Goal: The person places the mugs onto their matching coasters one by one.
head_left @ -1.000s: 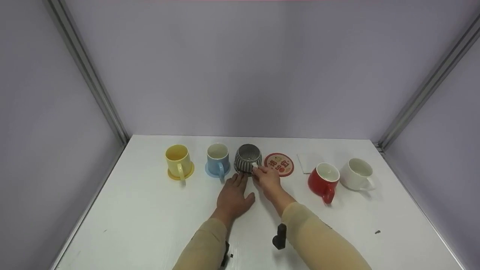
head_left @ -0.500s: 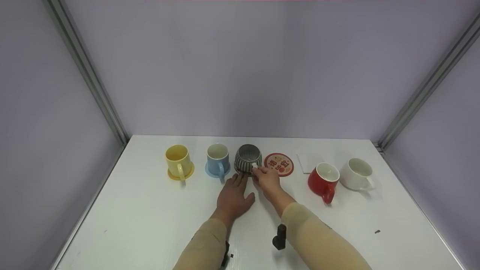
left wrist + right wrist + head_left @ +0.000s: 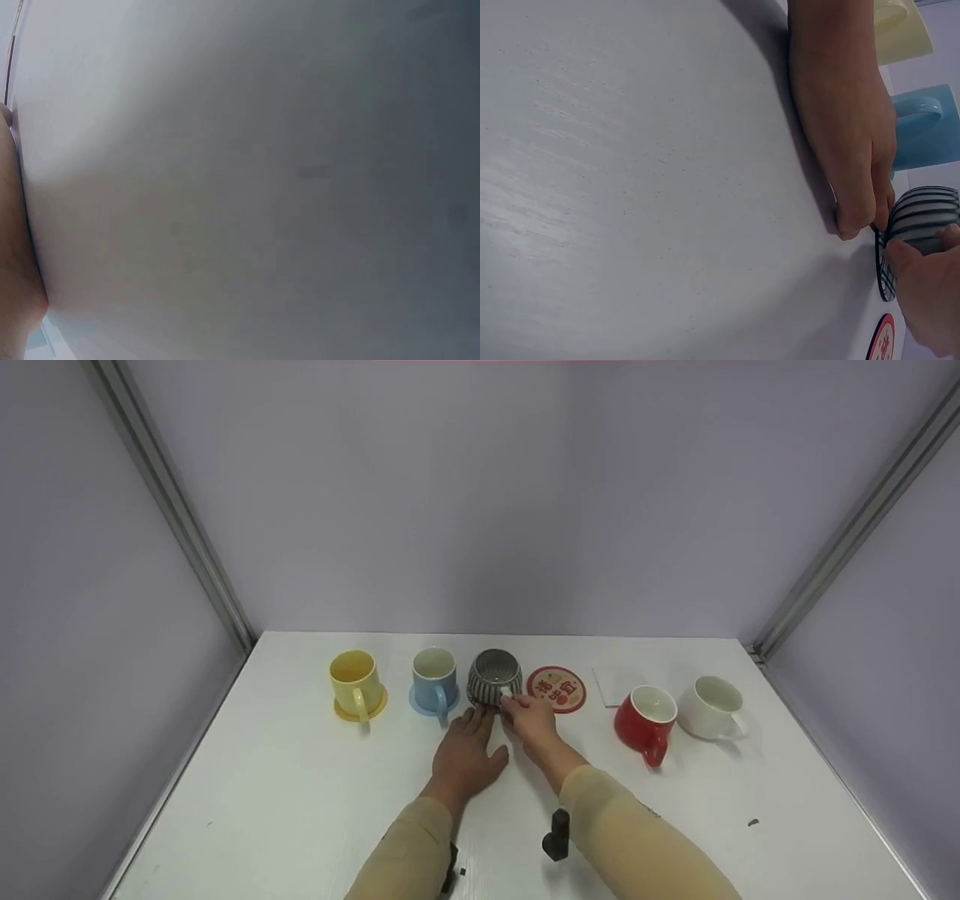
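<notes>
A dark striped mug (image 3: 487,688) stands upright on a patterned round coaster (image 3: 886,285) near the back middle of the table. My right hand (image 3: 534,726) pinches the mug's handle from the front. With straight fingers, my left hand (image 3: 463,756) lies on the table, its fingertips at the coaster's front edge. In the right wrist view the left hand (image 3: 847,127) reaches down beside the striped mug (image 3: 922,214). The left wrist view holds mostly blurred tabletop, with a strip of the hand (image 3: 16,247) at its left edge.
Left of the hands stand a blue mug (image 3: 433,684) on a blue coaster and a yellow mug (image 3: 352,684) on a yellow coaster. To the right lie a red-rimmed coaster (image 3: 556,688) and a white square coaster (image 3: 616,684), then a red mug (image 3: 641,727) and a white mug (image 3: 705,712).
</notes>
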The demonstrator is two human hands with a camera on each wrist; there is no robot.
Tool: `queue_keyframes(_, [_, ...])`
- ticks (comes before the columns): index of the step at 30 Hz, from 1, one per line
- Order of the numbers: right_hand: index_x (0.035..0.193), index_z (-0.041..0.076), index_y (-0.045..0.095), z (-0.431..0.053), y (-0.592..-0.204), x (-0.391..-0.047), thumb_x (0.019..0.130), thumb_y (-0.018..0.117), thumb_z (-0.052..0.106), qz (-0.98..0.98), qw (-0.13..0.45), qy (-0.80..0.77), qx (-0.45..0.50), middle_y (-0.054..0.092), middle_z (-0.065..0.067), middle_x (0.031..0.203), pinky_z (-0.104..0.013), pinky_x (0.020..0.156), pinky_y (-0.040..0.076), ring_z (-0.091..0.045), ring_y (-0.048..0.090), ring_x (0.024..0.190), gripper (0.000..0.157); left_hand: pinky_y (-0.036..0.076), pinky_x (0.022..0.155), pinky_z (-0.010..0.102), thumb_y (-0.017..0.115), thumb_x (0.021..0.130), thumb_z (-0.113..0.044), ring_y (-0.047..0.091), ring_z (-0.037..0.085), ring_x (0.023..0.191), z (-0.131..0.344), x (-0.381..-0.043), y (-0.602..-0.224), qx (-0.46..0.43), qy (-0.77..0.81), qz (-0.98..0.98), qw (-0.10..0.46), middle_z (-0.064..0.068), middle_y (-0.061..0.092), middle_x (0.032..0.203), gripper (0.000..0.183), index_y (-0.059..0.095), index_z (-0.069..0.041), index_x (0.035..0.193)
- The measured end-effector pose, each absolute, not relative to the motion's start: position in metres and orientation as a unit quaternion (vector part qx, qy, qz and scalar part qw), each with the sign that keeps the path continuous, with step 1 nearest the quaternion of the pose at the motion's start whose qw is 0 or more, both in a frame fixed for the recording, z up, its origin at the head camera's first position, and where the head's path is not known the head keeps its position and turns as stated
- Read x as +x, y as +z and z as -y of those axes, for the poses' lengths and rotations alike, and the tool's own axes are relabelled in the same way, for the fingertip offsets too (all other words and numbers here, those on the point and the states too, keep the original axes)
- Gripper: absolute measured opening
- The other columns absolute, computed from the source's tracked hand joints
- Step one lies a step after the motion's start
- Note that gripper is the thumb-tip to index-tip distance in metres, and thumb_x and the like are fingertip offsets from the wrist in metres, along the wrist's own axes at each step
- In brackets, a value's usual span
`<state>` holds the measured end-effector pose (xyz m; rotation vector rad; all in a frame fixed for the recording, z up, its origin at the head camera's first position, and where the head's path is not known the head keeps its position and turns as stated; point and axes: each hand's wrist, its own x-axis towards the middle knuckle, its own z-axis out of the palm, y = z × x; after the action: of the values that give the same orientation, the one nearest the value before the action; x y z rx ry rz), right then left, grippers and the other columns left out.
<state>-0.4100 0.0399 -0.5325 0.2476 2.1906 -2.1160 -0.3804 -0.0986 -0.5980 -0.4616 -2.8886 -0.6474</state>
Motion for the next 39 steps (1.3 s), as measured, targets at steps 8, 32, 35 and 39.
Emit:
queue_keyframes(8, [0.137,-0.012,0.063,-0.039,-0.533,-0.408,0.111,0.057,0.011,-0.719,0.046,-0.690,0.077,0.063,-0.027,0.140,-0.043,0.111,0.052,-0.037,0.061,0.134,0.035,0.028,0.128,0.045,0.055,0.103,-0.044,0.034,0.034,0.156,0.099,-0.379,-0.598,-0.158,-0.216,0.960,0.085,0.014,0.038,0.169,0.074,0.039,-0.004,0.163])
queue_keyframes(32, [0.133,-0.010,0.067,-0.040,-0.538,-0.405,0.110,0.059,0.015,-0.745,0.054,-0.662,0.062,0.069,-0.022,0.131,-0.044,0.109,0.054,-0.033,0.065,0.124,0.035,0.023,0.130,0.042,0.050,0.104,-0.051,0.029,0.029,0.159,0.103,-0.381,-0.610,-0.146,-0.205,0.966,0.065,0.009,0.031,0.172,0.076,0.036,-0.009,0.166])
queue_keyframes(35, [0.135,-0.010,0.066,-0.040,-0.537,-0.404,0.110,0.059,0.015,-0.743,0.055,-0.663,0.066,0.069,-0.021,0.132,-0.043,0.109,0.054,-0.033,0.065,0.126,0.036,0.023,0.130,0.042,0.049,0.104,-0.052,0.029,0.028,0.159,0.102,-0.382,-0.612,-0.147,-0.202,0.966,0.066,0.008,0.031,0.173,0.077,0.035,-0.009,0.166])
queue_keyframes(39, [0.136,-0.009,0.065,-0.041,-0.536,-0.403,0.110,0.060,0.015,-0.745,0.055,-0.662,0.070,0.069,-0.020,0.132,-0.043,0.109,0.054,-0.033,0.065,0.127,0.036,0.025,0.129,0.044,0.050,0.104,-0.052,0.030,0.030,0.158,0.101,-0.383,-0.615,-0.152,-0.202,0.965,0.072,0.009,0.032,0.172,0.077,0.036,-0.009,0.166])
